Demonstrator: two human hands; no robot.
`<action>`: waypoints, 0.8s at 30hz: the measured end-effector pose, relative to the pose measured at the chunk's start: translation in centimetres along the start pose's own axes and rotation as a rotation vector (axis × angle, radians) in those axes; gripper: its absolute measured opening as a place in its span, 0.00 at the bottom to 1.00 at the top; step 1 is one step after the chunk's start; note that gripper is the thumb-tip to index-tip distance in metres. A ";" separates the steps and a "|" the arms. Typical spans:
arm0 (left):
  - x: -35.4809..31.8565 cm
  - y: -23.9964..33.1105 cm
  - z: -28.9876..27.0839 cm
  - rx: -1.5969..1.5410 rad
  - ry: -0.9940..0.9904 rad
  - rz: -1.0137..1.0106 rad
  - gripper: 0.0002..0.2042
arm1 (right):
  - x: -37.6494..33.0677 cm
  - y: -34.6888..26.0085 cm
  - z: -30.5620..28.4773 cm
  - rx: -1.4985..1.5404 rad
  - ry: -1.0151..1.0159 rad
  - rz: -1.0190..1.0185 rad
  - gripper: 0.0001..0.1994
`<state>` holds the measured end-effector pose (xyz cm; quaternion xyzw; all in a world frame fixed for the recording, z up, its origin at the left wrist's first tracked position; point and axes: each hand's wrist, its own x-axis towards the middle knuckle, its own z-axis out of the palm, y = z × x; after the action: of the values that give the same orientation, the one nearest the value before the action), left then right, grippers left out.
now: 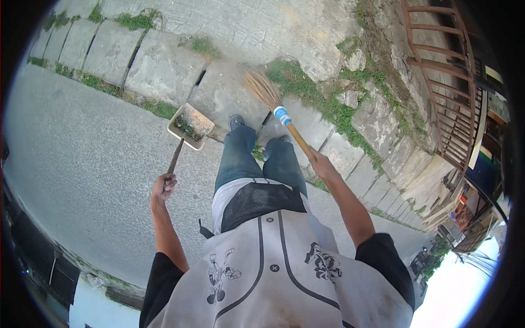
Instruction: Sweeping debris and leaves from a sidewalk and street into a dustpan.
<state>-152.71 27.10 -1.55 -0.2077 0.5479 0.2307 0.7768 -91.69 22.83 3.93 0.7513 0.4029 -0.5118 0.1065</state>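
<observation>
My left hand (164, 186) is closed round the wooden handle of a dustpan (210, 127), a pale box-like scoop with green and brown debris inside. The dustpan is just left of my feet, where the road meets the concrete slabs. In my right hand (324, 165) is a stick broom (262, 90), gripped by its yellowish handle. Blue and white binding wraps the broom where the bristles begin. Its bristles fan out over the slabs, ahead and to the right of the dustpan, apart from it.
Concrete slabs (164, 63) run across ahead of me, with grass (292, 79) in their gaps. Grey road (104, 142) spreads to the left. On the right, rough stone rises toward a brown metal railing (437, 52). A parked vehicle seems to stand at the far left edge.
</observation>
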 end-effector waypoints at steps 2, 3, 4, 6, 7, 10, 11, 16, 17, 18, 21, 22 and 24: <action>0.7 1.7 1.0 0.053 0.017 0.009 0.07 | -3.1 -0.5 0.2 0.048 -0.015 0.019 0.25; 0.7 2.3 1.3 0.092 0.035 0.018 0.07 | -4.0 -1.6 0.5 0.047 -0.057 0.067 0.25; 0.9 3.0 1.5 0.108 0.015 0.005 0.06 | -4.4 -2.5 1.0 0.048 -0.092 0.119 0.26; 0.8 4.0 3.0 0.144 0.010 0.017 0.07 | -2.2 -2.9 3.3 0.032 0.019 -0.001 0.26; 0.5 4.4 3.4 0.155 0.015 0.029 0.07 | -0.3 -3.5 4.4 -0.003 0.113 -0.122 0.26; -0.3 6.1 2.7 0.195 -0.029 0.025 0.07 | 4.8 -6.7 6.0 -0.019 0.173 -0.079 0.26; -0.3 6.5 3.0 0.214 -0.033 0.018 0.07 | 6.1 -6.4 6.6 -0.018 0.195 -0.031 0.26; -0.8 8.0 3.7 0.314 -0.025 0.004 0.06 | 4.2 2.2 9.8 0.086 0.269 0.131 0.27; -0.7 8.5 3.7 0.347 -0.015 0.010 0.05 | 2.4 4.1 10.8 0.111 0.258 0.127 0.27; -0.7 9.1 3.3 0.361 -0.018 0.015 0.05 | 0.1 5.0 11.9 0.137 0.266 0.120 0.28; -1.5 11.6 1.7 0.394 -0.059 0.006 0.05 | -7.5 3.1 14.0 0.508 0.091 0.226 0.27; -1.0 12.2 2.3 0.466 -0.082 0.006 0.05 | -9.8 3.0 15.3 0.515 0.103 0.225 0.27; -0.4 13.0 3.3 0.535 -0.104 -0.026 0.05 | -12.9 2.9 18.1 0.819 0.167 0.346 0.26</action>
<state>-157.92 39.43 -1.00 0.0098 0.5462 0.0779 0.8340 -103.91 4.22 6.03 0.8266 0.0426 -0.5411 -0.1486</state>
